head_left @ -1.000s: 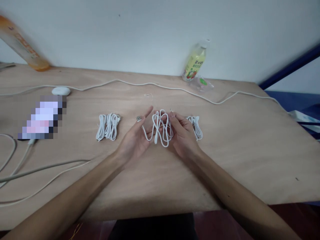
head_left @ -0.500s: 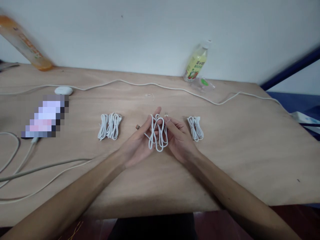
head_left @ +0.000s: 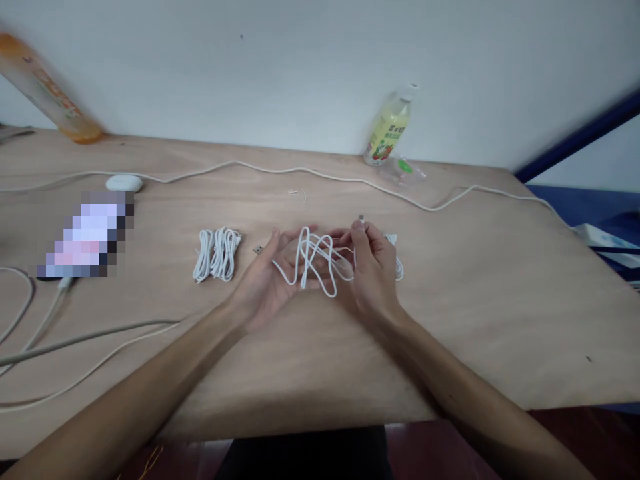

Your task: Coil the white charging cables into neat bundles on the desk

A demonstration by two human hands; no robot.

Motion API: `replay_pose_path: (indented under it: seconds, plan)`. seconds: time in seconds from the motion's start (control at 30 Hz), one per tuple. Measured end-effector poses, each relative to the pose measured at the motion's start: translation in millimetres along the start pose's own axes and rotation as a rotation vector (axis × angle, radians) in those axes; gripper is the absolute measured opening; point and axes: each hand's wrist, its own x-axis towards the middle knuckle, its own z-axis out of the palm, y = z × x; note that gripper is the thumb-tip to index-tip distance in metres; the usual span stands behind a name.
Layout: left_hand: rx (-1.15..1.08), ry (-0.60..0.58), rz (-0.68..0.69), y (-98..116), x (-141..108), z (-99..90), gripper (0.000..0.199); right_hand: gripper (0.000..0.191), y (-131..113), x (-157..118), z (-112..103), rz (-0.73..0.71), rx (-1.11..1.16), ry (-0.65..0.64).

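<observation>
A white USB cable [head_left: 306,261] hangs in loose, crossing loops between my hands above the table. My left hand [head_left: 267,277] is closed on one end of it, and the metal USB plug pokes out past the thumb. Pinched between thumb and fingers of my right hand [head_left: 373,260] is the other end, its small connector pointing up. To the left lie bundled white cables [head_left: 217,255], side by side. Another bundled white cable [head_left: 399,259] sits on the right, partly hidden behind my right hand.
A phone [head_left: 85,237], blurred out, is plugged into a charging cable at left, near a white earbud case [head_left: 124,183]. One long white cord [head_left: 300,169] crosses the table [head_left: 475,300]. Against the wall stand an orange bottle [head_left: 55,93] and a yellow-green bottle [head_left: 390,130].
My right hand has moved right, away from the left, drawing its cable end along. The coil between them has loosened and spread. My left hand has shifted slightly left.
</observation>
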Motion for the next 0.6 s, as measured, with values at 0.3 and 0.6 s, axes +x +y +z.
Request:
replay_pose_path:
  seconds: [0.3, 0.6]
  plan:
    - [-0.014, 0.036, -0.028, 6.6, 0.4, 5.1, 0.037, 0.056, -3.0, 7.6, -5.6, 0.116, -0.096, -0.025]
    - [0.016, 0.147, 0.036, 4.6, -3.0, 10.6, 0.027, 0.050, -8.4, 10.6, -21.7, 0.144, -0.221, -0.147]
